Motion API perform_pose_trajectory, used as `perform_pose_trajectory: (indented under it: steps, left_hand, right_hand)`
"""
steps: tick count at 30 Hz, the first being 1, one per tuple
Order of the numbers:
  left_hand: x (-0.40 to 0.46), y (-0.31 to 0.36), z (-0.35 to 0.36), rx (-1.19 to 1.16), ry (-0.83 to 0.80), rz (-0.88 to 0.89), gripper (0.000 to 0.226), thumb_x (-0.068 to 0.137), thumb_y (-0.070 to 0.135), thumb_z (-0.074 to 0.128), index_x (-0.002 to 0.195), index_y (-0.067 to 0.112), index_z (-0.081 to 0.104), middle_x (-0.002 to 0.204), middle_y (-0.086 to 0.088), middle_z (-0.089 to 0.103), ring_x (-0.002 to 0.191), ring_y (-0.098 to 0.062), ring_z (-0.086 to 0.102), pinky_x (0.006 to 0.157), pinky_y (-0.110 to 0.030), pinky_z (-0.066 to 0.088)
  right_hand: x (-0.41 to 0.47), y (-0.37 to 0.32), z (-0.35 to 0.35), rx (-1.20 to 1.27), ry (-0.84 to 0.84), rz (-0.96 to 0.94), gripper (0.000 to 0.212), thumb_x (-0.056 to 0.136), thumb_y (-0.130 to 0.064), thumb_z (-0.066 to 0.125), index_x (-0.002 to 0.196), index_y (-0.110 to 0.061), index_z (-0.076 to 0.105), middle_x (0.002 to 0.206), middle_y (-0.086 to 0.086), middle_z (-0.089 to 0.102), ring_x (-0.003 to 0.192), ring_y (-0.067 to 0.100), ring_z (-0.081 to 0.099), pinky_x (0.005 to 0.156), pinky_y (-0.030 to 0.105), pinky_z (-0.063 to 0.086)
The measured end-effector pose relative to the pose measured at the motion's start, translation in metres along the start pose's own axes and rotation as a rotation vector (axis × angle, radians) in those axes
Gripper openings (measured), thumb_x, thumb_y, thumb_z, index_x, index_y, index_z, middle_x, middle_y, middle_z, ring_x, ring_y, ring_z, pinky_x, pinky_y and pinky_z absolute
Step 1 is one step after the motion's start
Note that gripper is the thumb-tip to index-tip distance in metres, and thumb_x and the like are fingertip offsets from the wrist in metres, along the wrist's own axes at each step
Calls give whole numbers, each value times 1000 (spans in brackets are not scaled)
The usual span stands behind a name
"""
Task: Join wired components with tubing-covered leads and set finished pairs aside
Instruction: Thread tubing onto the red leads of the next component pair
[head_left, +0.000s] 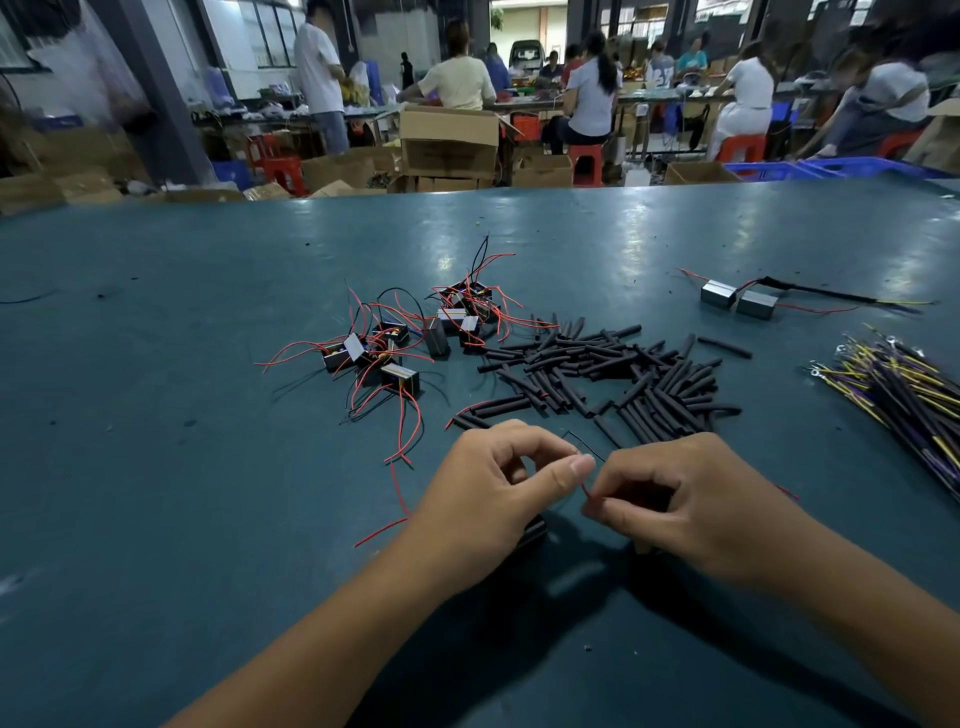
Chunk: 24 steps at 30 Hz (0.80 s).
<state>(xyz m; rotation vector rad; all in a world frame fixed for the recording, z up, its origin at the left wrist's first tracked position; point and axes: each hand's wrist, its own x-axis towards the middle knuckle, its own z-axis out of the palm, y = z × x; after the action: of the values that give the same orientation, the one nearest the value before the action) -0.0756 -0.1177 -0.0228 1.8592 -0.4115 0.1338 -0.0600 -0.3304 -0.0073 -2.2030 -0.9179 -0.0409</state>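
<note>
Head view: left hand (493, 483) pinches a thin black lead (584, 444), right hand (680, 499) pinches a red lead (587, 491), tips brought close, likely for joining. Heat-shrink tubing pile (608, 374) and loose wired components (400, 348) lie just beyond; one finished pair (737, 299) set aside far right

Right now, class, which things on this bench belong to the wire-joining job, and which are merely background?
Belongs to the job:
left hand and right hand pinching thin red and black leads
pile of wired components
black tubing pieces
yellow-striped wire bundle
finished pair set aside

Just lying about:
cardboard boxes
red stools
blue crates
</note>
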Motion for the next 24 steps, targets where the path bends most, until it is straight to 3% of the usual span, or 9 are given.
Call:
perform_pose_trajectory:
  steps: [2,4,7,9,13,15,18,24]
  left_hand:
    - [-1,0,6,-1,43,24,8,90,26,73,83,23,76,77,8,60,59,-6,41,58,-16,35]
    - [-3,-1,9,-19,63,27,9,92,24,71,83,22,75,73,9,61,57,-4,41,56,-13,34]
    - [-5,1,12,1,35,52,12,96,25,66,89,20,74,65,15,63,53,1,42,53,-11,33]
    - [-6,2,13,58,26,78,11,97,24,65,97,22,75,74,11,69,57,0,46,57,-14,37]
    - [-7,3,14,102,-16,81,16,94,23,67,107,20,76,78,18,66,64,1,53,63,-13,39]
    - [-7,4,14,139,-44,107,17,94,20,68,107,15,77,78,15,64,67,1,56,64,-12,39]
    - [-6,3,13,187,-67,152,16,93,18,68,105,13,77,80,7,67,71,-4,59,66,-16,42]
    - [-5,0,12,171,-113,169,21,93,26,64,103,14,77,79,16,66,74,0,63,70,-13,44]
  right_hand:
    - [0,0,0,-8,-18,1,9,87,-24,76,79,-27,72,62,-7,66,54,12,64,54,29,50]
    - [-1,2,-4,11,-6,11,7,87,-32,74,83,-28,70,61,-8,67,52,10,64,52,24,49]
    - [-2,5,-16,3,181,-34,11,90,-42,69,96,-33,66,72,-11,68,59,4,64,57,12,45]
    - [-1,4,-22,-123,269,-137,17,92,-31,67,109,-33,65,87,-13,67,76,3,65,67,10,46]
    - [0,8,-23,-289,210,-270,25,97,-23,61,122,-25,66,110,-12,59,96,8,60,76,24,50]
    - [1,9,-22,-340,183,-311,23,99,-27,58,118,-23,69,110,-8,60,99,5,58,81,26,51]
    - [2,8,-20,-385,163,-380,21,99,-27,58,110,-16,74,104,0,64,97,15,62,78,35,53]
    - [2,4,-23,-456,183,-464,15,99,-19,62,101,-12,75,99,2,66,90,21,63,70,36,53]
